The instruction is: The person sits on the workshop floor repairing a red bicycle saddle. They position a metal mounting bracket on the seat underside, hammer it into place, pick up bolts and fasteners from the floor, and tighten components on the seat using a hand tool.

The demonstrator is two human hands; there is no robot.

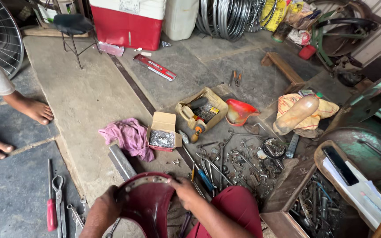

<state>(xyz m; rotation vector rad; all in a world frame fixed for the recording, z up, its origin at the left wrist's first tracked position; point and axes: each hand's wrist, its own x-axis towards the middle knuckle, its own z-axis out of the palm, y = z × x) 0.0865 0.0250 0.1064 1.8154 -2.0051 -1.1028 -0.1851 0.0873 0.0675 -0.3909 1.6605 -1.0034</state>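
Both hands grip the dark red bicycle mudguard [148, 207] at six o'clock: left hand [106, 207] curled on its edge, right hand [184, 191] pinching the rim. Best steady it firmly, fingers off sharp edges.

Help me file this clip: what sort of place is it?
Most likely a bicycle repair workshop, worked at floor level. Bundled wheel rims lean against the back wall, loose wrenches and small parts litter the stone floor, and both hands, left hand and right hand, grip a dark red mudguard.
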